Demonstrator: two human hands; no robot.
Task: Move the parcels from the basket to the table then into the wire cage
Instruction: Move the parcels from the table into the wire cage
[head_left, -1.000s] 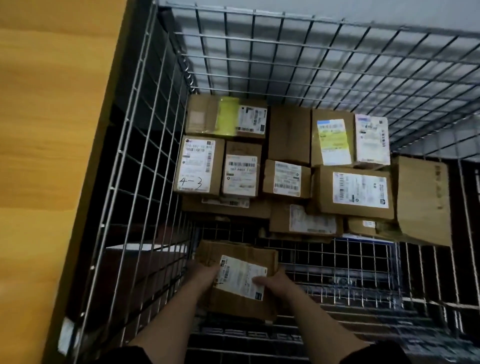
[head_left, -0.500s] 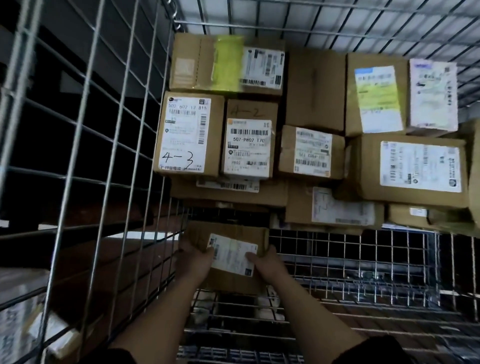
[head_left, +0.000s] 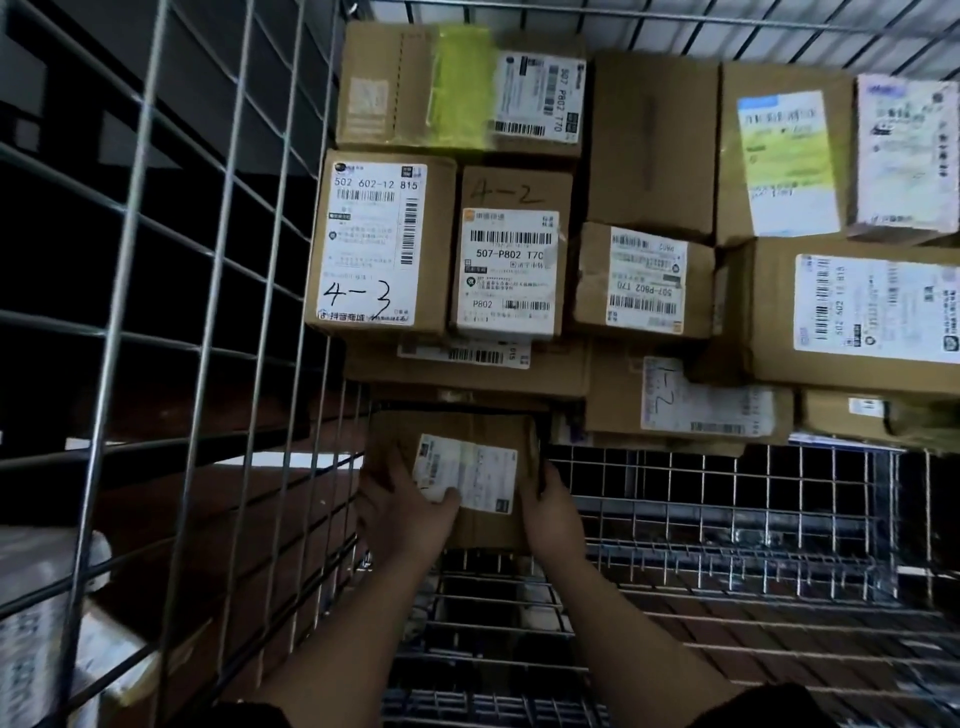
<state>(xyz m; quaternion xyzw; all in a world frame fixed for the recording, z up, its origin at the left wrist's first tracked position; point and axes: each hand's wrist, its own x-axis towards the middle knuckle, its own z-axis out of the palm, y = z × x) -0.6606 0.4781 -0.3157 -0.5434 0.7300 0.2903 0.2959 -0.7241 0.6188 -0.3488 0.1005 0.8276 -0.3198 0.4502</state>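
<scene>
Head view: you've got both hands down inside the wire cage (head_left: 223, 312), on one small cardboard parcel (head_left: 483, 431) with a white label on top. Your left hand (head_left: 400, 506) grips its left near corner, thumb lying across the label edge, fingers wrapped round the side. Your right hand (head_left: 550, 512) holds the right side, fingers curled round the edge. The parcel sits low near the cage's left wall, just in front of the stacked boxes; can't tell if it's resting on the mesh floor (head_left: 727, 545) or a bit above it.

Behind it, stack of parcels fills the far part of the cage. Top layer left to right: box marked 4-3 (head_left: 379, 244) against the left wall, box marked 4-2 (head_left: 511, 260) touching it, smaller box with upside-down label (head_left: 644, 280), large box with wide label (head_left: 857, 312) at right. Back row: box with yellow-green tape (head_left: 457, 88), plain brown box (head_left: 654, 145), box with pale yellow label (head_left: 784, 156), box with white label (head_left: 906, 156). Lower flat boxes poke out beneath, one with 1-2 written on it (head_left: 691, 400).

Dark sleeves at the bottom edge. Left of the cage, blurry wrapped parcels (head_left: 47, 623) outside the wire
</scene>
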